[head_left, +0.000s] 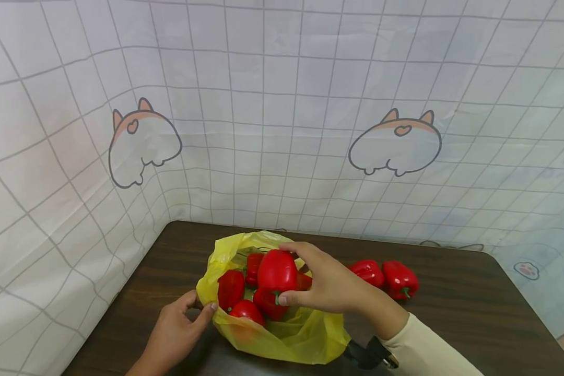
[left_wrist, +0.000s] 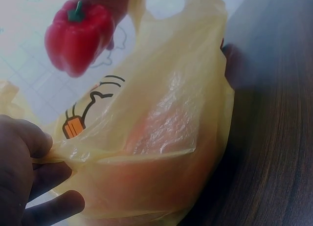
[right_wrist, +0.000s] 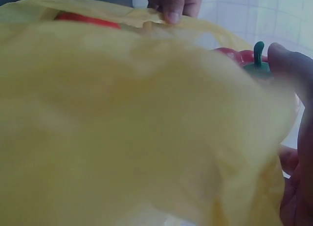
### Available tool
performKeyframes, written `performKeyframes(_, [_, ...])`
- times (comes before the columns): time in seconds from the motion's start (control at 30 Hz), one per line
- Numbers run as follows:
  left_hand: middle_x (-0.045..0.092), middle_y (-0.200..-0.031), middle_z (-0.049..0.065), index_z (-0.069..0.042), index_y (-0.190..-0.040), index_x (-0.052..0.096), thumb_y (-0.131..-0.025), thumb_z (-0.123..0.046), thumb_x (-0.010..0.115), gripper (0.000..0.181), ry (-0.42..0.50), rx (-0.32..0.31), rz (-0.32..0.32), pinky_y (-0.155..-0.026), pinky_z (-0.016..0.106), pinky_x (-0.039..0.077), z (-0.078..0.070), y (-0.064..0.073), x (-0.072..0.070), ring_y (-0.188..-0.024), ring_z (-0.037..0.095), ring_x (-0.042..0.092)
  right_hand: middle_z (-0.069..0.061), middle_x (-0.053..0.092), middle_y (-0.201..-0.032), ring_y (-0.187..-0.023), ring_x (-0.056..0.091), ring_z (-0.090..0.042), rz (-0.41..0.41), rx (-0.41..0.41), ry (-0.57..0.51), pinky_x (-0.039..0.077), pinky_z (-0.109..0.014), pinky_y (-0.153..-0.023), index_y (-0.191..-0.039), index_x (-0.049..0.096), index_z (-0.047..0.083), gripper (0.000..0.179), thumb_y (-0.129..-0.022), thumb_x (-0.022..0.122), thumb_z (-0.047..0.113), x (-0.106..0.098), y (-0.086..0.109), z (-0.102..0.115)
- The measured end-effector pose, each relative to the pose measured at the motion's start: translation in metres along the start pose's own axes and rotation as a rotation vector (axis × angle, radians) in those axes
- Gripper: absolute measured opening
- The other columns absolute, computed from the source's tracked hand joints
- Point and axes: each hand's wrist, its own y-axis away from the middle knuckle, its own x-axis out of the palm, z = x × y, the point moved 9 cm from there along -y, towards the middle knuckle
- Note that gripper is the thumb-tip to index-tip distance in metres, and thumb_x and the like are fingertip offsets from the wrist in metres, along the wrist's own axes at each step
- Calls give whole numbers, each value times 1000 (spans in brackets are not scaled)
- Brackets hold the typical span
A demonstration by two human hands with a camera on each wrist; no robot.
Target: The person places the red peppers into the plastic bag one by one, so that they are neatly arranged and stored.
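A yellow plastic bag stands with its mouth spread on the dark table, several red bell peppers inside it. My left hand pinches the bag's rim on the left between thumb and fingers; the left wrist view shows that grip on the thin film. Over the bag's mouth, my right hand holds one red bell pepper, its green stem toward me. In the right wrist view the bag hides most of that pepper, leaving its stem beside the thumb.
Two more red bell peppers, one next to the other, lie on the table right of the bag. A black strap shows at the right wrist. Behind the table hangs a white gridded cloth with cartoon drawings.
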Motion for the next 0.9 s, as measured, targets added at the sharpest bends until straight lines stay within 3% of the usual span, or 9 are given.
performKeyframes(0.3, [72,-96,-4,-12,-107,72,-95,-29,77,22,-9,16,-10,-89,48,52,-3,0,0,-99,15,65,7,48,-144,-123,52,-16,30,22,68,54,-32,-88,-156,37,24,92,-82,81,57,14,-15,-1])
performKeyframes(0.73, [72,-96,-5,-11,-106,72,-95,-27,77,20,-11,19,-8,-88,47,53,-6,1,2,-99,15,65,5,49,-143,-114,58,-15,35,24,50,55,-26,-79,-156,38,22,92,-83,81,55,22,-31,1])
performKeyframes(0.9, [72,-96,-5,-12,-105,72,-95,-27,77,19,-8,35,-11,-87,47,53,-8,1,2,-100,15,66,5,50,-141,-117,57,-15,23,4,64,54,-26,-82,-156,38,20,92,-83,81,55,24,-36,2])
